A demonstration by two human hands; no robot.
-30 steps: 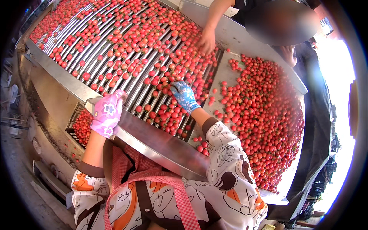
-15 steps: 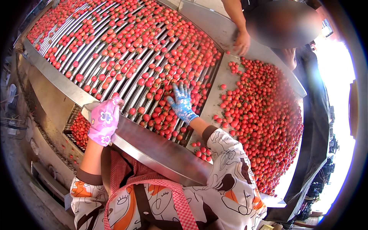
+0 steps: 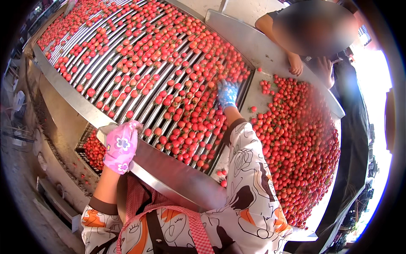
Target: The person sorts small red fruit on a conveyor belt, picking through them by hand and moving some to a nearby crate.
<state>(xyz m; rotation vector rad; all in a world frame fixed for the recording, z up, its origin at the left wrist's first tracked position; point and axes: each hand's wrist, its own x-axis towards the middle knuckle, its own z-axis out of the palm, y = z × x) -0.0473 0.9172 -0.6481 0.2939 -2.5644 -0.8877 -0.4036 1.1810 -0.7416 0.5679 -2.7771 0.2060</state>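
Small red tomatoes point(image 3: 186, 146) lie over the metal roller bed point(image 3: 146, 112), thickest along its right end. My right hand point(image 3: 227, 94), in a blue patterned glove, reaches across to them near the bed's right edge. Its fingers are stretched out among the tomatoes, partly hidden. My left hand point(image 3: 122, 147), in a pink flowered glove, rests at the near metal rim point(image 3: 91, 113) with its fingers curled closed. What they hold, if anything, is hidden. Beyond the roller bed's end, a large heap of tomatoes point(image 3: 296, 156) lies on a metal tray point(image 3: 254, 75).
Below the rim on the left stands a dark crate point(image 3: 80, 146) with tomatoes. Across the tray is another person, whose hand point(image 3: 295, 64) rests by the raised metal side wall point(image 3: 249, 42). Dark sheeting point(image 3: 355, 127) hangs along the right side.
My right hand has moved away from me and right, to the bed's far right end. The other person's hand has drawn back from the tray to its wall. My left hand stays at the rim.
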